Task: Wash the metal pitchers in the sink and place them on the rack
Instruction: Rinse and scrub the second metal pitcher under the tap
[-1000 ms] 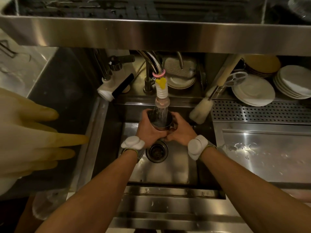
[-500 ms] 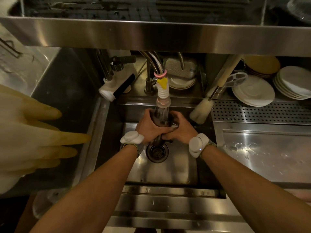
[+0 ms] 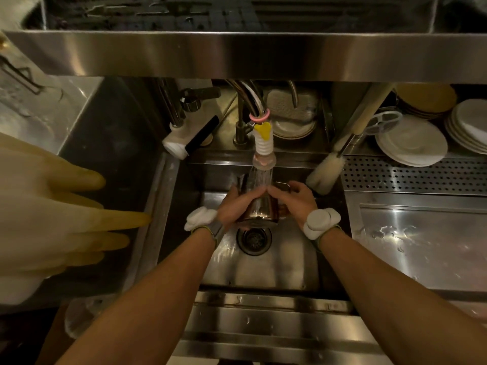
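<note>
Both hands are on the metal pitcher here. I'm holding it over the sink, right under the faucet nozzle and just above the drain. My left hand wraps the left side with the fingers curled round the body. My right hand curls round the right side by the handle. The two hands nearly touch on top of it.

The pitcher is tipped with its base toward me and the water comes down on the far end. Honestly I can't see the mouth, or tell whether the stream goes inside. My fingertips on the far side are hidden behind the steel too. It's dim, so the pitcher is mostly reflections.

Off to the left is a big yellowish rubber glove, blurry and cut off by the edge. A bottle brush leans at the sink's back right corner, with its handle running up under the steel shelf overhead. White plates sit behind the perforated tray on the right, and the outermost stack is cut off.
</note>
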The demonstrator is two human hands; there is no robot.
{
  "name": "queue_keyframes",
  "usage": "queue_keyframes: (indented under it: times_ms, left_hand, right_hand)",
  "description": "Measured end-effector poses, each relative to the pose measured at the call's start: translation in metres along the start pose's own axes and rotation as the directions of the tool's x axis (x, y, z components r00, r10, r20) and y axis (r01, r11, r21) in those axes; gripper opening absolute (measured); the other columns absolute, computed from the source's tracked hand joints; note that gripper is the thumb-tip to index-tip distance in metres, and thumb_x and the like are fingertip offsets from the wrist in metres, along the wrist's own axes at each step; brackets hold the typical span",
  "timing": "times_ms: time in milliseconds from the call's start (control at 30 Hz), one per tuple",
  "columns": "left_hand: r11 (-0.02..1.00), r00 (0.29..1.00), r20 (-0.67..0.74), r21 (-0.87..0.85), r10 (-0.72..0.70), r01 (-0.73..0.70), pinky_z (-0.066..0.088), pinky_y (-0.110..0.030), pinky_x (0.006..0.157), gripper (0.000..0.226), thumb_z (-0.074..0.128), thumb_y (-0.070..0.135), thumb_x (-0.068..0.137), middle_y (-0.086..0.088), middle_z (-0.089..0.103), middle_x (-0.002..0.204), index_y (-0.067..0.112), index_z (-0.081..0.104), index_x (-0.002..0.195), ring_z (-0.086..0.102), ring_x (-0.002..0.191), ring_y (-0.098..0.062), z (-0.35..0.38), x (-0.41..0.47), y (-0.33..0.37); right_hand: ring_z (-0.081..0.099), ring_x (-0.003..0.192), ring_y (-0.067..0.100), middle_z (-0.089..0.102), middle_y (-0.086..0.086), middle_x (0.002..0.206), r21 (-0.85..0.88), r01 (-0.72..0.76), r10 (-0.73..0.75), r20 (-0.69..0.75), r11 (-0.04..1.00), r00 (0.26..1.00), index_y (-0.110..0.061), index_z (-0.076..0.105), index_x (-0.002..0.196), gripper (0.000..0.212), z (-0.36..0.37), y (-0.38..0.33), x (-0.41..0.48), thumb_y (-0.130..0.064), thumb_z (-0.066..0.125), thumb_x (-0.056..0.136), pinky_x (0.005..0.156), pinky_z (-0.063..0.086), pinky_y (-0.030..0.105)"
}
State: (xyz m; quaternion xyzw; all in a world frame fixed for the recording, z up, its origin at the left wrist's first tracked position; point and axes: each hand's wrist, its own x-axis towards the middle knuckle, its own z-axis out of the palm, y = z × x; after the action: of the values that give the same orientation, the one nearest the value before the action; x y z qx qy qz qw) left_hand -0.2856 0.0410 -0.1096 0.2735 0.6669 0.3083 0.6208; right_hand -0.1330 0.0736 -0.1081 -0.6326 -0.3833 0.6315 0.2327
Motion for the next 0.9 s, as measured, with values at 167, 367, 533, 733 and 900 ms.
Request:
queue_keyframes:
  times_ms: [167,367,533,733,900]
  left_hand:
    - [0.999,0.968,-0.245,0.004,0.048,-0.049,0.043,-0.045,0.107,0.076,0.040,0.071,0.076,-0.009,0.057,0.135,0.021,0.052,0.133,0.057,0.121,-0.029,0.020,0.014,0.003]
    - [0.986,0.988,-0.155,-0.161,0.026,-0.051,0.053,-0.036,0.093,0.057,0.056,0.066,0.076,-0.007,0.071,0.111,0.023,0.067,0.112,0.069,0.100,-0.022,0.014,0.005,0.003]
    - [0.980,0.994,-0.092,-0.180,0.063,-0.079,0.053,-0.034,0.084,0.057,0.064,0.041,0.083,-0.012,0.066,0.118,0.010,0.051,0.129,0.066,0.103,-0.025,0.008,0.005,0.002]
    - [0.971,0.996,0.040,-0.229,0.075,-0.064,0.048,-0.038,0.099,0.059,0.063,0.050,0.083,-0.008,0.058,0.129,0.017,0.042,0.129,0.060,0.111,-0.019,0.001,-0.005,-0.001]
    - [0.997,0.983,-0.180,-0.053,0.038,-0.049,0.032,-0.039,0.110,0.085,0.019,0.076,0.084,-0.004,0.058,0.132,0.014,0.058,0.126,0.050,0.127,-0.021,-0.015,0.003,0.003]
  right_hand:
    - [0.054,0.123,0.029,0.046,0.010,0.146,-0.069,-0.006,0.004,-0.026,0.998,1.000,-0.022,0.022,0.150,0.126,0.011,-0.001,0.003,-0.076,0.072,0.048,0.099,0.049,0.045]
    - [0.056,0.119,0.030,0.048,0.011,0.143,-0.068,-0.030,0.034,0.055,0.997,0.998,-0.021,0.034,0.146,0.076,0.017,-0.002,0.001,-0.059,0.055,0.084,0.074,0.055,0.035]
    - [0.064,0.092,0.018,0.064,0.005,0.112,-0.165,0.064,-0.039,0.151,0.984,0.988,-0.013,0.052,0.125,0.056,0.019,-0.003,-0.006,-0.029,0.075,0.078,0.073,0.052,0.022]
    - [0.057,0.104,0.015,0.056,-0.001,0.114,-0.204,0.197,-0.167,0.155,0.959,0.974,-0.014,0.032,0.137,0.097,0.023,0.000,-0.011,-0.009,0.088,0.058,0.077,0.045,0.020]
    - [0.055,0.117,0.019,0.056,0.000,0.126,-0.312,0.272,-0.254,0.097,0.910,0.962,-0.022,0.026,0.142,0.106,0.021,0.005,-0.009,-0.012,0.088,0.056,0.092,0.045,0.026]
